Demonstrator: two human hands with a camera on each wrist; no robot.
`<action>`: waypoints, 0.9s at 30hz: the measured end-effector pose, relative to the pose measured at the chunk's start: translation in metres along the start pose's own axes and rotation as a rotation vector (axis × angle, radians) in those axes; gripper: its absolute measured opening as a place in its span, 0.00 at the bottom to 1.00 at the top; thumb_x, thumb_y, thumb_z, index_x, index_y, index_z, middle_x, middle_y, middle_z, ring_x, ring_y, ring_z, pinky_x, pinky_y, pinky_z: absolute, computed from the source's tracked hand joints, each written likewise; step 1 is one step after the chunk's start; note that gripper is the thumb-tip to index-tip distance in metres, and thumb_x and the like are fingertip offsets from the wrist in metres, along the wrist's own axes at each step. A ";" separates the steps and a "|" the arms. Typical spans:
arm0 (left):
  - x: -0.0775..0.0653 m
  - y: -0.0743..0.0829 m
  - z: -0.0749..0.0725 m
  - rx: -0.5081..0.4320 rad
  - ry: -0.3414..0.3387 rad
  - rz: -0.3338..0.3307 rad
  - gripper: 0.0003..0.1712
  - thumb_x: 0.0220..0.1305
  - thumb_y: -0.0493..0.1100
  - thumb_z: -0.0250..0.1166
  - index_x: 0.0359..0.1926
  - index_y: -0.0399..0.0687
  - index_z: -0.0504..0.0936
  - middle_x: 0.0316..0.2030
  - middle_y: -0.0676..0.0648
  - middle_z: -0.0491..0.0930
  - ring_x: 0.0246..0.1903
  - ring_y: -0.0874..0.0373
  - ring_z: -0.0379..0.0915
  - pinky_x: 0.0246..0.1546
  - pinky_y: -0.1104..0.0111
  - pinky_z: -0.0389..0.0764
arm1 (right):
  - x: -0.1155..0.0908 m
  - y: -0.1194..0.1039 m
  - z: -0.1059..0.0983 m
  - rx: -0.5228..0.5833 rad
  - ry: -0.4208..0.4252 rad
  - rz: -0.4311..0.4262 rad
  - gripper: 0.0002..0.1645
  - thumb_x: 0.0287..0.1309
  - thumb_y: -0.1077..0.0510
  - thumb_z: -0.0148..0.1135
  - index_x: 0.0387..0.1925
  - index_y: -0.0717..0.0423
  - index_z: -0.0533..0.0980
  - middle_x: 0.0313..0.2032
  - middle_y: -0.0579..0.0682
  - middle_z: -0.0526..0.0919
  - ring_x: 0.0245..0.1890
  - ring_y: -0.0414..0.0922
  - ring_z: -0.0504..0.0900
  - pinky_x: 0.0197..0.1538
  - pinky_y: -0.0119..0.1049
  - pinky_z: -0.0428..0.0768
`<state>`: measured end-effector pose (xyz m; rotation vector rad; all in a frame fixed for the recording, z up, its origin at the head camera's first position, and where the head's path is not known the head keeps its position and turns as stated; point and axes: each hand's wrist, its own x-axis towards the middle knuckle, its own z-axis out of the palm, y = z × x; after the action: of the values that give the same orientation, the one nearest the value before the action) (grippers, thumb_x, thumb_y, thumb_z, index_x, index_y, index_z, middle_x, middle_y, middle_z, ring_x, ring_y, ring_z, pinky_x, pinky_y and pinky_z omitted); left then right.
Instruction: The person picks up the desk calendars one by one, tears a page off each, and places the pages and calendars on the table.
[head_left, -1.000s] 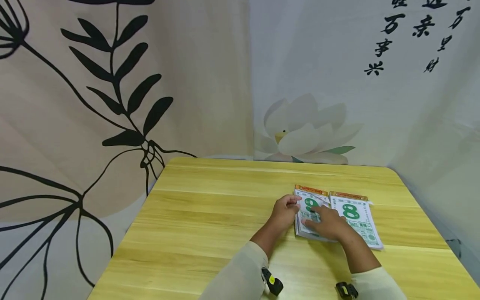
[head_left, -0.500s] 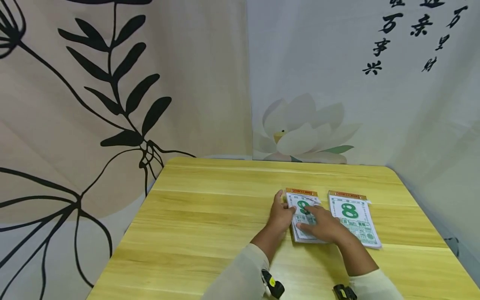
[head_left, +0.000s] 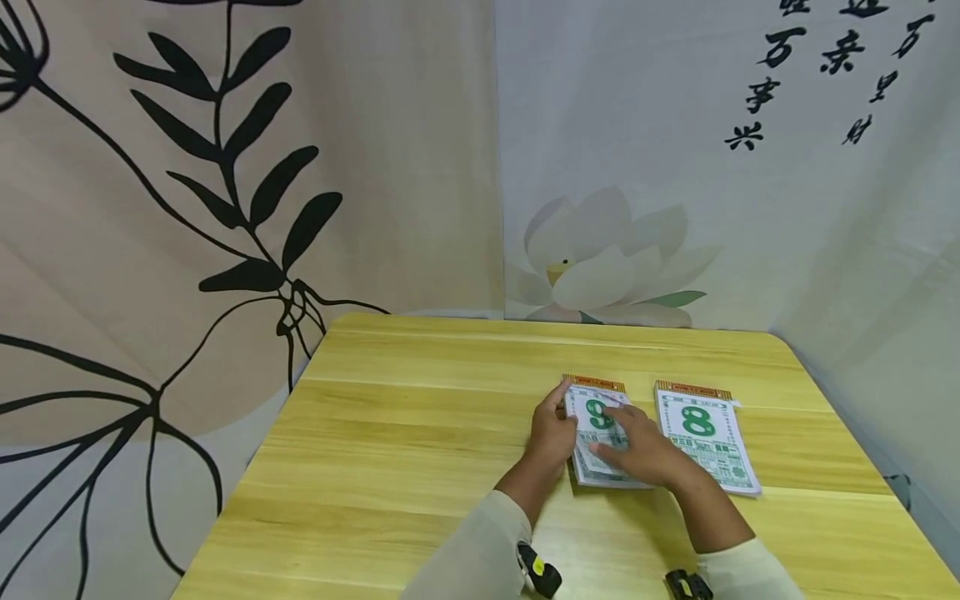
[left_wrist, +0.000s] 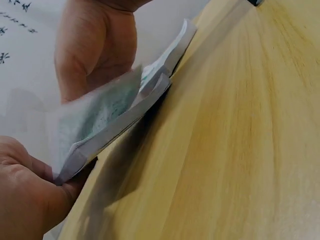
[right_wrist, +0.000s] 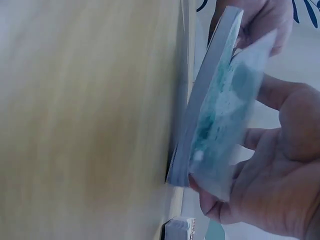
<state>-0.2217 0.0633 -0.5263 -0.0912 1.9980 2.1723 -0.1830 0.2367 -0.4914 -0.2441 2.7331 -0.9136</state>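
Note:
A tear-off calendar with a red-gold top strip and a large green numeral, partly covered, lies between both hands. My left hand grips its left edge, the thumb on top. Across its front reaches my right hand, thumb and forefinger spread over the sheet. In the right wrist view the other fingers of the right hand curl round the near-side edge of a raised, blurred top sheet. Below that sheet, the thick calendar block is tilted, partly raised off the table.
A second tear-off calendar, showing a green 8, lies flat just to the right. Both rest on a pale wooden table. Printed cloth hangings stand behind the table's far edge.
The left calendar has slid leftward with both hands, so a gap now separates it from the second one. My left hand has gone from touching its edge to gripping it.

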 end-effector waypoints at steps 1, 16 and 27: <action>0.000 0.000 -0.001 0.003 0.014 0.001 0.38 0.76 0.23 0.56 0.77 0.59 0.77 0.61 0.42 0.78 0.58 0.53 0.82 0.56 0.66 0.87 | 0.001 0.000 0.000 0.013 0.009 0.003 0.48 0.76 0.40 0.67 0.81 0.65 0.63 0.81 0.78 0.56 0.79 0.82 0.57 0.70 0.81 0.69; -0.003 0.018 -0.029 -0.160 -0.055 -0.013 0.24 0.78 0.26 0.57 0.65 0.48 0.87 0.58 0.38 0.86 0.45 0.55 0.88 0.45 0.69 0.87 | 0.006 0.009 -0.011 0.538 0.098 -0.010 0.33 0.73 0.58 0.72 0.73 0.57 0.71 0.82 0.67 0.59 0.71 0.70 0.77 0.45 0.37 0.87; -0.001 0.020 -0.062 -0.385 -0.232 0.021 0.48 0.69 0.19 0.51 0.84 0.58 0.61 0.69 0.37 0.70 0.57 0.49 0.84 0.45 0.67 0.88 | 0.004 0.005 -0.009 0.895 -0.065 -0.165 0.38 0.75 0.65 0.67 0.80 0.64 0.65 0.55 0.43 0.89 0.45 0.42 0.94 0.47 0.38 0.93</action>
<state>-0.2289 0.0005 -0.5123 0.1241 1.4502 2.4253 -0.1893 0.2449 -0.4888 -0.3044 1.9966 -1.9904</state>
